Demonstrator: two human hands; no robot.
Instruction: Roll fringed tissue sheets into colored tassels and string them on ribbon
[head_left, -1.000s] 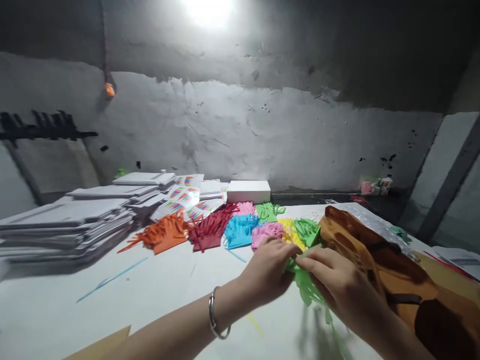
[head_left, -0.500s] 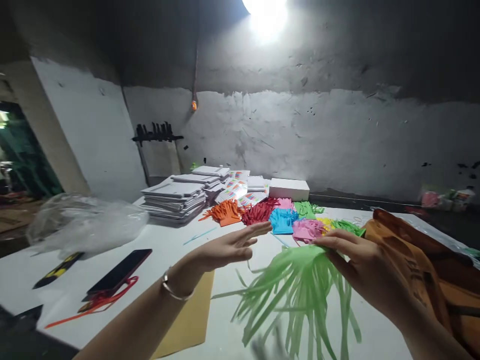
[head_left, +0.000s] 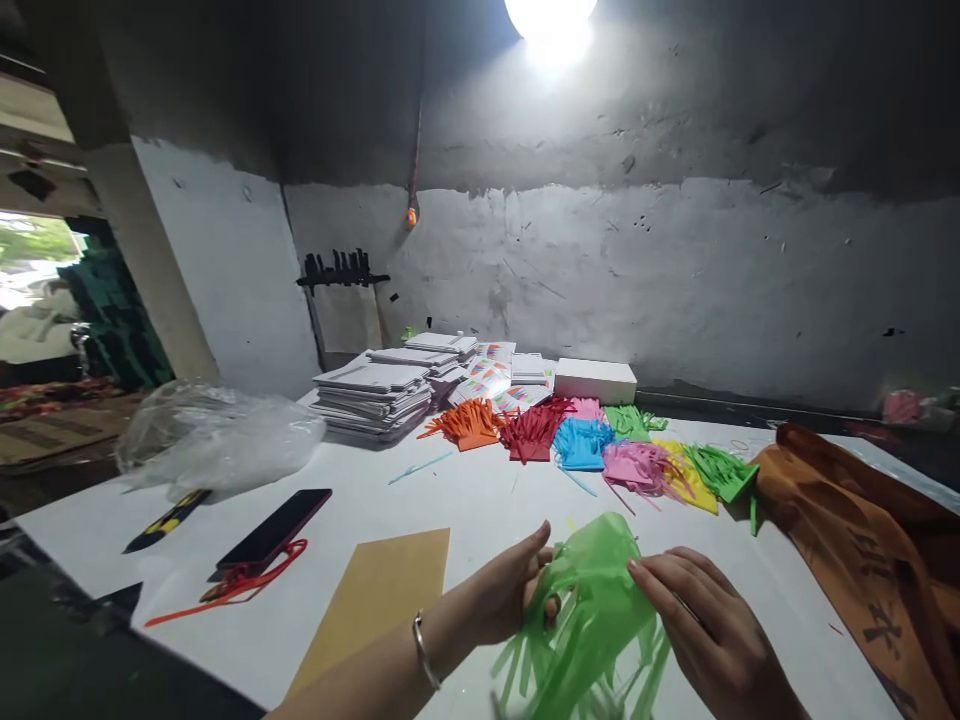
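Note:
A light green fringed sheet point(head_left: 600, 565), thin and cut into long strips, hangs between my hands over the near part of the white table. My right hand point(head_left: 712, 625) pinches its right edge between thumb and fingers. On the other side, my left hand point(head_left: 514, 590), with a silver bangle at the wrist, curls its fingers round the left side of the strips, thumb up; strips partly hide those fingertips. Beyond lie fringed bundles: orange point(head_left: 472, 425), dark red point(head_left: 534, 430), blue point(head_left: 583, 443), pink point(head_left: 637, 465), yellow point(head_left: 697, 487) and green point(head_left: 721, 472).
A brown board point(head_left: 375, 600) lies left of my hands, with a phone point(head_left: 277, 535) and a yellow-black cutter point(head_left: 169, 520) farther left. Behind are a clear plastic bag point(head_left: 225, 440), stacked white booklets point(head_left: 375, 400) and a white box point(head_left: 596, 380). Brown cloth point(head_left: 840, 540) covers the right side.
The green fringed sheet has come lower and nearer. My left hand, earlier stretched flat and apart from it, has moved right and down and closed on its strips. The view has turned slightly left.

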